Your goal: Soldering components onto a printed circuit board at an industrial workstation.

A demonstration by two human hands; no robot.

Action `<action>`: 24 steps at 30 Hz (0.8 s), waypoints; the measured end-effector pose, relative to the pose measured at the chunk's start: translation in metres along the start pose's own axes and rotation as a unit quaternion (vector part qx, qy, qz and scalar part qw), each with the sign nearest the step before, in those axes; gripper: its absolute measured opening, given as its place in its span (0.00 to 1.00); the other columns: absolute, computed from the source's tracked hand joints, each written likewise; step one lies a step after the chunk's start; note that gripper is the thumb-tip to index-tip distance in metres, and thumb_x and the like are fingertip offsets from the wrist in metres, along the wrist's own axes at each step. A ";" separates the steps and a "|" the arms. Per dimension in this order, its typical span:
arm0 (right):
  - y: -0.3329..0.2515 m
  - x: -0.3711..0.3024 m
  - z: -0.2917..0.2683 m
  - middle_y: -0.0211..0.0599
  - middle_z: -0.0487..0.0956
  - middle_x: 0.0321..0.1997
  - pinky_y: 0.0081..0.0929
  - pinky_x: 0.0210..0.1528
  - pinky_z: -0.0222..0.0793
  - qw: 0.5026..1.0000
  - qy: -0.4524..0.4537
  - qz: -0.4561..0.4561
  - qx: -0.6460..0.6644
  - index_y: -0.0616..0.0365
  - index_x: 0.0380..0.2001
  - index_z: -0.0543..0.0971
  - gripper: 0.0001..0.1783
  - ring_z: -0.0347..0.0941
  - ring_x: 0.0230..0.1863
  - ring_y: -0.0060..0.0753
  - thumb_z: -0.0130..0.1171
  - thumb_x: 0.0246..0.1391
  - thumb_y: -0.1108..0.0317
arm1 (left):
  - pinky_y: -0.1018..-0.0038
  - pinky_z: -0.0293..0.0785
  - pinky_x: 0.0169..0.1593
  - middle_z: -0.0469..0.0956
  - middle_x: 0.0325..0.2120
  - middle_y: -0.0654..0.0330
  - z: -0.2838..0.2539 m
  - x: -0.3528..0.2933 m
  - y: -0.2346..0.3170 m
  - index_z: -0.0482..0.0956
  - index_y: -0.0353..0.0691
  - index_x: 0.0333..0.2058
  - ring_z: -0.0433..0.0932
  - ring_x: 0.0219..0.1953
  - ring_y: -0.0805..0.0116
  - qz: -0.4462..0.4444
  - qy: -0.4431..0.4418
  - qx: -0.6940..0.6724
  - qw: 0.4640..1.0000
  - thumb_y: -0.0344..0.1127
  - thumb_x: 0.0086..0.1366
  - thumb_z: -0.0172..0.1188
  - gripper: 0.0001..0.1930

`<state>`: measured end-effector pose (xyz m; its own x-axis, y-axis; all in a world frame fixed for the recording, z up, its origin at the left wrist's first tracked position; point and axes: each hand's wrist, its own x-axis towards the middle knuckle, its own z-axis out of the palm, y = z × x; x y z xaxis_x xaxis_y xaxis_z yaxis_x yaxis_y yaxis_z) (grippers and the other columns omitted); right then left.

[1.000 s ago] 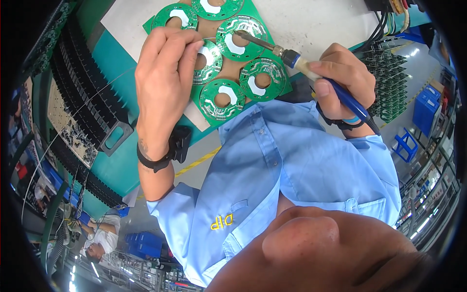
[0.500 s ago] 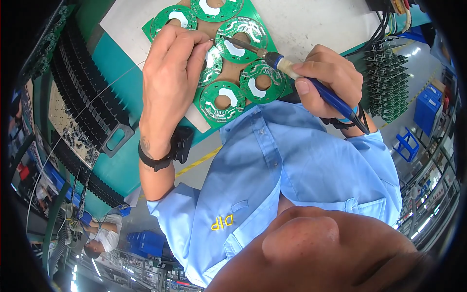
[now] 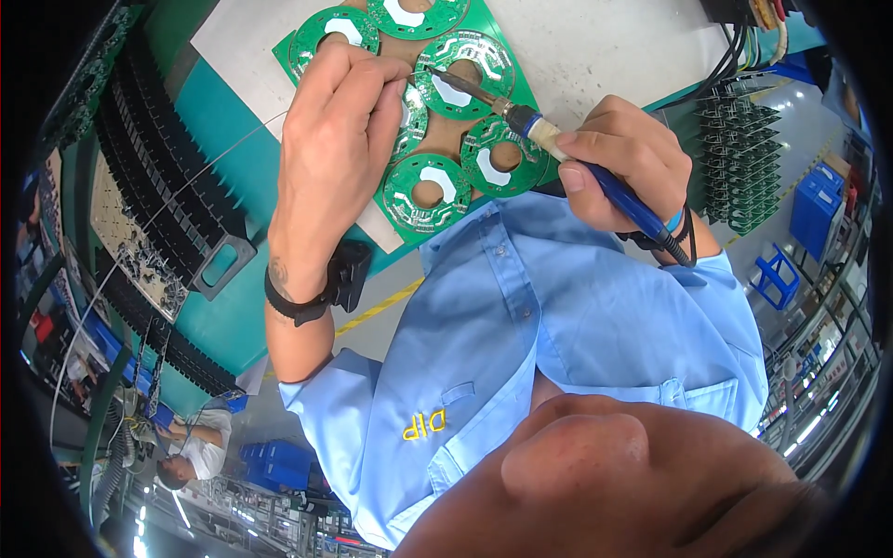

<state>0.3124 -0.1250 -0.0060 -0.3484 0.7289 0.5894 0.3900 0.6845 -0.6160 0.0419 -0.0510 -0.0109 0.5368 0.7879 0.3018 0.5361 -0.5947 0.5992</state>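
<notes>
My right hand (image 3: 628,163) is wrapped round the blue handle of a soldering iron (image 3: 609,181). The iron's tip points left and touches, or hovers just over, the left edge of a round green circuit board (image 3: 493,70). My left hand (image 3: 339,139) pinches a thin solder wire (image 3: 223,153), and the wire's end reaches toward the iron's tip. This board is one of several ring-shaped boards in a green panel (image 3: 507,28), each with a centre hole and a white patch. My left hand partly hides a ring board (image 3: 409,121) beside it.
Black slotted racks (image 3: 172,177) stand on the teal mat to the left, and the solder wire runs across them. At the right is a stack of green boards (image 3: 739,163). Dark cables (image 3: 735,46) lie at the far right. A co-worker (image 3: 200,446) is at the lower left.
The panel of boards has shifted very slightly right. My right hand and the iron's handle have tilted a little to the left, while the tip stays at nearly the same spot.
</notes>
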 end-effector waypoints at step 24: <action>0.051 0.008 -0.036 0.44 0.82 0.40 0.26 0.43 0.73 0.950 0.182 0.197 -0.162 0.69 0.51 0.79 0.14 0.77 0.38 0.34 0.59 0.64 0.76 | 0.73 0.74 0.37 0.80 0.31 0.59 -0.035 0.004 0.000 0.83 0.35 0.37 0.79 0.32 0.66 -0.098 0.081 0.031 0.991 0.28 0.65 0.70 0.05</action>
<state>0.3606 -0.0849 -0.0137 0.1733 0.8333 0.5249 0.6919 0.2763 -0.6671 0.0209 -0.0425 0.0167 0.3098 0.9015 0.3023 0.6609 -0.4327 0.6132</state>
